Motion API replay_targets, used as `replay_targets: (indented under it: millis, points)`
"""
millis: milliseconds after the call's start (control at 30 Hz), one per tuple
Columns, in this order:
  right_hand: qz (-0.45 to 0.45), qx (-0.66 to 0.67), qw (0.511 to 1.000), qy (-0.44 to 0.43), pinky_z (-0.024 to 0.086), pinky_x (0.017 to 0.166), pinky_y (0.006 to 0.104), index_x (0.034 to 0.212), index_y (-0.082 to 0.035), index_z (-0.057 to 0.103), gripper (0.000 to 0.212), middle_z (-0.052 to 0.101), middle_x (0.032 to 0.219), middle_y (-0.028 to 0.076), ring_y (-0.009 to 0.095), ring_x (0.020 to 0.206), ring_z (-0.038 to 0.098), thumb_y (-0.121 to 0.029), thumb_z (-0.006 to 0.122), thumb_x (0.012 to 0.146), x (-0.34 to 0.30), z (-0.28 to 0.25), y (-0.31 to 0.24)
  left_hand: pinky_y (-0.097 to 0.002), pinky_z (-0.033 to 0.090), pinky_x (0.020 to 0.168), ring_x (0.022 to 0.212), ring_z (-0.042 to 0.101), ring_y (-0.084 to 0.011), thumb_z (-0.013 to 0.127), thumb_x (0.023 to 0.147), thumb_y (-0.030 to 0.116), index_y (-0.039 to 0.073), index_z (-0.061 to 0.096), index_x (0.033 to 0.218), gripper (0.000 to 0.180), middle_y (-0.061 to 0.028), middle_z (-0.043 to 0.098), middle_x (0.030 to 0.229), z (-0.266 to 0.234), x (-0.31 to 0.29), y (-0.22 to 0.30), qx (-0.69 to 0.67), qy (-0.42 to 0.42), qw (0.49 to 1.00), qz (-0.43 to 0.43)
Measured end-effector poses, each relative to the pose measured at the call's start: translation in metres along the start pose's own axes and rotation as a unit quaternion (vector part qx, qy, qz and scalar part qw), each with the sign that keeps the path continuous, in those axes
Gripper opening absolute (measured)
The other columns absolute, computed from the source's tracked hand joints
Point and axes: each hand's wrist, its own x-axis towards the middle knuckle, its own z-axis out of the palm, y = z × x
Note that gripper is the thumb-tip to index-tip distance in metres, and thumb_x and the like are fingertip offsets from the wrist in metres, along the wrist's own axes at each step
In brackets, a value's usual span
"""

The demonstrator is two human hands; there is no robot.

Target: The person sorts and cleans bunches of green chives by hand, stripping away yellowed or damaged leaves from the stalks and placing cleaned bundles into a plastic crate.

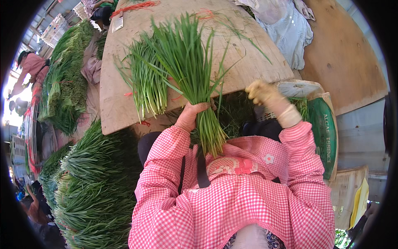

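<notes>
The bunch of green chives (188,70) stands upright at the near edge of the wooden board (120,103), the left hand (190,116) clenched round its stems so the leaves fan out. The gloved right hand (265,93), just right, hangs loosely curled, holding nothing. A second chive bundle (147,85) lies on the board.

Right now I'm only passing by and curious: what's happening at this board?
A person in a pink checked smock holds a bunch of green chives upright in the left hand, over a wooden board. The right hand, gloved, is raised beside it, holding nothing visible. A second bunch lies on the board; stacked chive bundles sit left.
</notes>
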Motion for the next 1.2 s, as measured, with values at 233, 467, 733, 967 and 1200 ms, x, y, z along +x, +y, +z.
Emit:
replay_targets:
  millis: [233, 467, 733, 967, 1200]
  points:
    - [-0.012, 0.231, 0.971, -0.056, 0.036, 0.088, 0.0233, 0.111, -0.001, 0.048, 0.049, 0.054, 0.103, 0.005, 0.015, 0.098, 0.049, -0.041, 0.057, 0.083, 0.012, 0.105, 0.054, -0.0361, 0.049, 0.077, 0.084, 0.058, -0.0218, 0.059, 0.072, 0.007, 0.002, 0.048, 0.110, 0.040, -0.0083, 0.057, 0.089, 0.003, -0.002, 0.002, -0.090, 0.001, 0.996, 0.014]
    - [-0.162, -0.172, 0.969, 0.073, 0.041, 0.085, 0.0388, 0.130, -0.003, 0.032, 0.051, 0.051, 0.114, 0.023, 0.037, 0.101, 0.051, -0.032, 0.044, 0.089, 0.017, 0.129, -0.004, -0.0343, 0.046, 0.084, 0.089, 0.057, -0.0216, 0.059, 0.071, 0.006, 0.002, 0.049, 0.110, 0.040, -0.0091, 0.057, 0.100, 0.008, 0.001, 0.001, -0.045, 0.048, 0.997, 0.029]
    - [-0.038, -0.410, 0.911, -0.005, 0.047, 0.069, 0.0419, 0.102, 0.001, 0.053, 0.038, 0.061, 0.085, 0.022, 0.037, 0.080, 0.059, -0.033, 0.045, 0.087, 0.012, 0.118, -0.031, -0.0346, 0.047, 0.084, 0.093, 0.057, -0.0238, 0.058, 0.072, 0.006, 0.001, 0.049, 0.113, 0.042, -0.0117, 0.057, 0.099, 0.007, 0.005, -0.011, -0.086, 0.001, 0.996, 0.009]
    - [-0.224, -0.484, 0.837, 0.121, 0.047, 0.055, 0.0366, 0.101, -0.009, 0.057, 0.029, 0.061, 0.072, 0.012, 0.027, 0.065, 0.062, -0.029, 0.056, 0.081, 0.005, 0.105, -0.099, -0.0342, 0.048, 0.082, 0.096, 0.056, -0.0206, 0.062, 0.074, 0.009, 0.003, 0.048, 0.112, 0.041, -0.0081, 0.055, 0.106, 0.012, 0.004, -0.009, -0.063, 0.049, 0.996, 0.025]
    - [-0.274, -0.525, 0.791, 0.152, 0.046, 0.058, 0.0299, 0.098, -0.011, 0.057, 0.022, 0.060, 0.074, 0.007, 0.022, 0.064, 0.059, -0.028, 0.056, 0.083, 0.053, 0.104, -0.087, -0.0314, 0.041, 0.089, 0.103, 0.051, -0.0149, 0.069, 0.070, 0.010, 0.005, 0.046, 0.121, 0.056, -0.0036, 0.053, 0.113, 0.019, 0.007, -0.009, 0.096, 0.017, 0.995, 0.031]
